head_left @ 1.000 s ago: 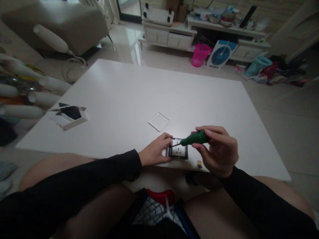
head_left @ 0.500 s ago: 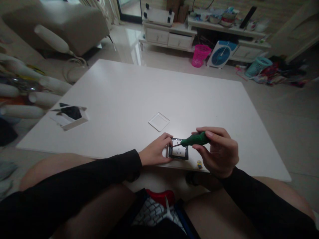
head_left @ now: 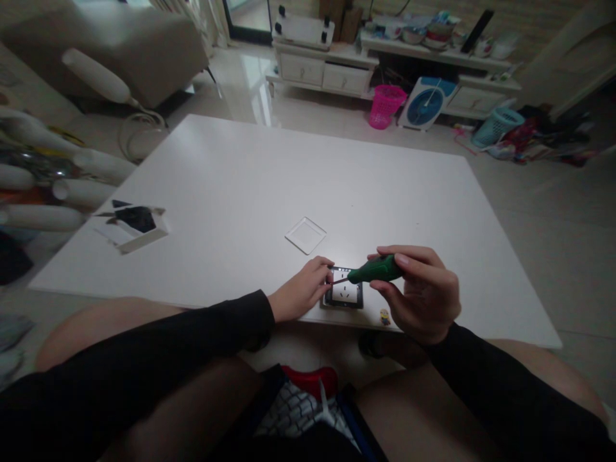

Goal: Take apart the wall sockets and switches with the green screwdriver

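Note:
A wall socket (head_left: 345, 294) with a white face and dark edge lies near the table's front edge. My right hand (head_left: 426, 292) grips the green handle of a screwdriver (head_left: 378, 269), its shaft pointing left across the socket. The tip meets the socket's left side, beside the fingers of my left hand (head_left: 305, 287). Those fingers are drawn together at the tip; whatever is between them is too small to make out. Beyond the socket lies a square white cover frame (head_left: 305, 235). A small yellow and blue minion figure (head_left: 384, 317) is close to my right hand.
The white table (head_left: 231, 173) stretches ahead. An open white box (head_left: 144, 240) with dark contents is at its left. Past the far edge stand a pink basket (head_left: 386, 106), a blue and white fan (head_left: 426, 106) and a white cabinet (head_left: 301, 68).
My left thumb has left the socket's lower left edge and moved up toward the fingertips at the screwdriver's tip. The screwdriver and my right hand hold almost the same place.

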Demonstrator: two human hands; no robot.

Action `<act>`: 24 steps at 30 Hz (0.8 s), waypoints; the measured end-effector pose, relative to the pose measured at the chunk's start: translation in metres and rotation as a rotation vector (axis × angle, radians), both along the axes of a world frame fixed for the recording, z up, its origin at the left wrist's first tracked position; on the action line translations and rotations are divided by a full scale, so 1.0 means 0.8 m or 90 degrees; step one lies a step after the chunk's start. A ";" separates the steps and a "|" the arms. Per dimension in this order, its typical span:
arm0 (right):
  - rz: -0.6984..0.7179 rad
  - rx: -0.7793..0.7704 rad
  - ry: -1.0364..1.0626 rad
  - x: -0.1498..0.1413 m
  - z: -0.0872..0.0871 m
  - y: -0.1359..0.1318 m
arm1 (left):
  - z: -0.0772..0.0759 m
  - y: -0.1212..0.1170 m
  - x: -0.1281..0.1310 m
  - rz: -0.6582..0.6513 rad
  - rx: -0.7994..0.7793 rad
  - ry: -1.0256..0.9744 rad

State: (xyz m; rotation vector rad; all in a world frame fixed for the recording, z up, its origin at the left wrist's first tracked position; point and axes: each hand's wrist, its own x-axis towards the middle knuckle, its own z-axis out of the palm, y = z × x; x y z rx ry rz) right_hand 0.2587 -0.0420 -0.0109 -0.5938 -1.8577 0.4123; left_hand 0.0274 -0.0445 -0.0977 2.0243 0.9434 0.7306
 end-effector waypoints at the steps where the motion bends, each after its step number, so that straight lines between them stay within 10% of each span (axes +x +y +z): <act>1: 0.000 0.005 -0.001 0.000 -0.001 0.000 | -0.001 0.000 0.000 -0.001 0.002 0.000; 24: -0.017 0.048 0.024 0.004 0.004 0.007 | 0.000 0.001 0.007 -0.041 0.056 0.060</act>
